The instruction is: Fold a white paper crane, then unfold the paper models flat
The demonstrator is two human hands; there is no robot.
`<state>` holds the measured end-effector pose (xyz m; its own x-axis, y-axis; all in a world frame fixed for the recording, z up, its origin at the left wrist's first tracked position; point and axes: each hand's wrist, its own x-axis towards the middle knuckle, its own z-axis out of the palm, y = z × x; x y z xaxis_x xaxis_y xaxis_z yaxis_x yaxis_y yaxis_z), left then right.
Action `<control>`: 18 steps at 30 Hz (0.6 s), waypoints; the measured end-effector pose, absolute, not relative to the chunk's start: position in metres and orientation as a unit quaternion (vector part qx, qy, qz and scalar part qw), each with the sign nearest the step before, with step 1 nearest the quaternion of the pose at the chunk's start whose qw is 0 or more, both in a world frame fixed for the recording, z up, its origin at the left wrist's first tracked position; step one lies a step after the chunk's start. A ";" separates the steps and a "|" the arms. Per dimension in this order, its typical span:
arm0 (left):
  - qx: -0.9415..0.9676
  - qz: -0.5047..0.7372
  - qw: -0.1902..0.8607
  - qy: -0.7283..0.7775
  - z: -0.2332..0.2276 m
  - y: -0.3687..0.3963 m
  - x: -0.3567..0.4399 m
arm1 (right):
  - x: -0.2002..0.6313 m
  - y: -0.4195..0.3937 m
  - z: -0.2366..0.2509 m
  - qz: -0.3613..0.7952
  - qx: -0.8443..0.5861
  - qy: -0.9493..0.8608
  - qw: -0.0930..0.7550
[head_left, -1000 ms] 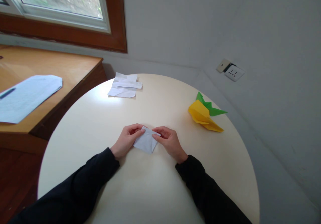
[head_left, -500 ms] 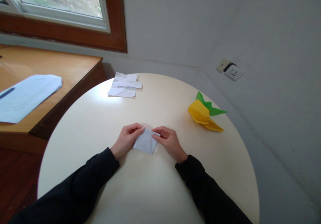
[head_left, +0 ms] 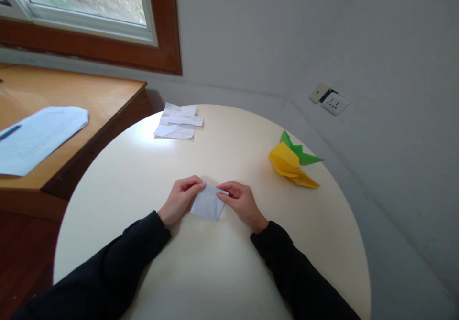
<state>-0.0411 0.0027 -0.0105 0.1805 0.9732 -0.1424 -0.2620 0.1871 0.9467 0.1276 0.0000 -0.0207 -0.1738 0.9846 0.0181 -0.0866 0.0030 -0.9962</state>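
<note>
A small folded piece of white paper (head_left: 208, 204) is held between my two hands, just above or on the round table. Creases run across its face, and its lower corner points toward me. My left hand (head_left: 181, 199) pinches the upper left edge with the thumb on top. On the other side, my right hand (head_left: 244, 203) grips the right corner between thumb and fingers. The fingers behind the paper are partly hidden on both hands.
White paper pieces (head_left: 179, 122) lie at the far edge of the round table (head_left: 229, 272). A yellow and green folded-paper figure (head_left: 285, 160) rests at the right. Left stands a wooden desk (head_left: 107, 90) with paper sheets (head_left: 46, 136) and a pen (head_left: 10, 132). A wall socket (head_left: 335, 102) is beyond.
Almost nothing differs. Both hands keep their hold, and the folded paper has shifted only very slightly.
</note>
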 end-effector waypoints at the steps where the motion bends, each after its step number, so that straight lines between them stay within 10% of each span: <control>1: 0.419 0.479 0.645 0.422 -0.011 0.003 -0.041 | 0.128 0.000 -0.020 0.561 -0.429 -0.523 0.477; 18: 0.437 0.474 0.636 0.423 -0.009 0.002 -0.042 | 0.128 0.000 -0.020 0.567 -0.424 -0.523 0.475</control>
<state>-0.0416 0.0022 -0.0089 0.1920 0.9736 -0.1233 -0.2339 0.1674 0.9577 0.1278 -0.0002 -0.0201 -0.1909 0.9815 0.0161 -0.0952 -0.0022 -0.9955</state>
